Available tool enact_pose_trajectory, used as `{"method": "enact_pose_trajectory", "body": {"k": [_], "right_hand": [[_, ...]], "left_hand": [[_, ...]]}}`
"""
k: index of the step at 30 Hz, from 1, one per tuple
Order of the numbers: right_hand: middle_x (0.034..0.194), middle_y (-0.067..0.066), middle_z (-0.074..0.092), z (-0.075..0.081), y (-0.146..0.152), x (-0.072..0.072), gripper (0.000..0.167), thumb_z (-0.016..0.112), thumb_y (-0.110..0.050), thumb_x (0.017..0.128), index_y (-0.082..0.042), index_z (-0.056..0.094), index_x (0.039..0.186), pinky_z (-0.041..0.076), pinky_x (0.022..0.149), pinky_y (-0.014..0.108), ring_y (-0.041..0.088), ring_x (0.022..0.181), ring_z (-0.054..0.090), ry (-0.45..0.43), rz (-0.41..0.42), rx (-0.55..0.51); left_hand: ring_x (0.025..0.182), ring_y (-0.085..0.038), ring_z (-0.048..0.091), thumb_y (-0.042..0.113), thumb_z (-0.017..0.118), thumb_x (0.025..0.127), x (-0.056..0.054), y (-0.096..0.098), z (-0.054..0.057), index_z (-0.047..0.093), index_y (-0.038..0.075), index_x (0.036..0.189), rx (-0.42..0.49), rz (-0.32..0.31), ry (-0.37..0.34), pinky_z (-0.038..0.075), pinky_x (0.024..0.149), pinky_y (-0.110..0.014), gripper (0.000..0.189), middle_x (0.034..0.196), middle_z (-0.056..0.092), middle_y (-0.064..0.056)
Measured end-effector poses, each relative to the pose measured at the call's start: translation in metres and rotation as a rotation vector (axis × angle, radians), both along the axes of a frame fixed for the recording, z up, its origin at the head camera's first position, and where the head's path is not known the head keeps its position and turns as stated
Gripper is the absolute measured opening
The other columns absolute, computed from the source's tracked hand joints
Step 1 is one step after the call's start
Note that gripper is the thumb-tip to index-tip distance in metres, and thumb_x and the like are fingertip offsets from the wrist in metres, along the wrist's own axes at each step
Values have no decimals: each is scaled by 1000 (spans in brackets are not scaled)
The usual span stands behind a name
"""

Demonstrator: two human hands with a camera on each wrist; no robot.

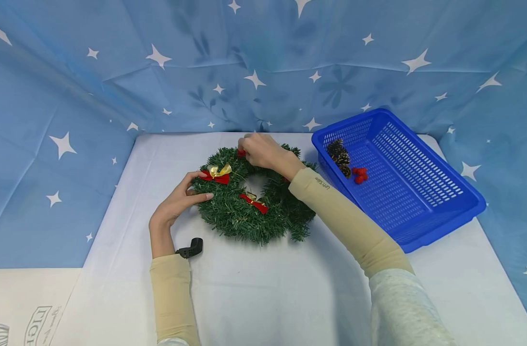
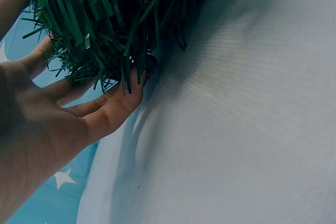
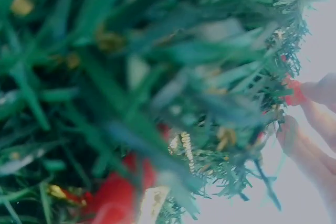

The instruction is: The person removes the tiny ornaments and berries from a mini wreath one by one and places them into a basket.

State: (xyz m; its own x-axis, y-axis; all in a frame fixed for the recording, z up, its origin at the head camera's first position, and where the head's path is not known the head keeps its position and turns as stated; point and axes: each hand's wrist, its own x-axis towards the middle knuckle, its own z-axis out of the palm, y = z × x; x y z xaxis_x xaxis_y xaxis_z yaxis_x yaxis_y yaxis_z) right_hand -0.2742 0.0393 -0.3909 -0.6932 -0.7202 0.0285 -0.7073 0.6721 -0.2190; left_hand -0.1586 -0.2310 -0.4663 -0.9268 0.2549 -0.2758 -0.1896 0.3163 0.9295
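Note:
A green artificial wreath (image 1: pixel 246 226) lies on the white-covered table. My left hand (image 1: pixel 177 199) grips its left side, thumb on the front and fingers near a red bow with gold ribbon (image 1: pixel 220 177). From the left wrist view, fingers (image 2: pixel 113 111) of that hand curl under the bristly edge. At the far side of the wreath, my right hand (image 1: pixel 265 151) pinches red berries (image 1: pixel 241 153) against the greenery. The right wrist view shows the berries (image 3: pixel 294 93) between fingertips at the wreath's edge. A second red-and-gold bow (image 1: pixel 254 203) sits by the centre hole.
A blue plastic basket (image 1: pixel 436 230) stands at the right, close to the wreath and under the reach of the right forearm. Inside are pinecones (image 1: pixel 338 153) and more red berries (image 1: pixel 360 175). A black device (image 1: pixel 191 248) is at the left wrist. Starry blue cloth (image 1: pixel 254 57) hangs behind.

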Motion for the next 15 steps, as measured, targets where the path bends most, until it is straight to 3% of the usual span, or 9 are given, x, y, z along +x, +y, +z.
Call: {"method": "enact_pose_trajectory", "body": {"k": [7, 15], "right_hand": [[119, 17, 68, 2, -1, 0, 26, 55, 6, 99, 1, 71, 119, 56, 87, 35, 29, 104, 67, -98, 4, -14], [118, 19, 61, 3, 2, 0, 33, 56, 8, 97, 1, 71, 126, 55, 88, 34, 29, 104, 63, -130, 10, -16]], "left_hand": [[102, -29, 48, 30, 76, 95, 0, 1, 1, 36, 23, 152, 9, -5, -3, 37, 91, -44, 69, 161, 27, -8], [101, -30, 48, 31, 76, 95, 1, 0, 1, 36, 23, 152, 5, 3, -6, 37, 90, -44, 69, 162, 25, -6]]}}
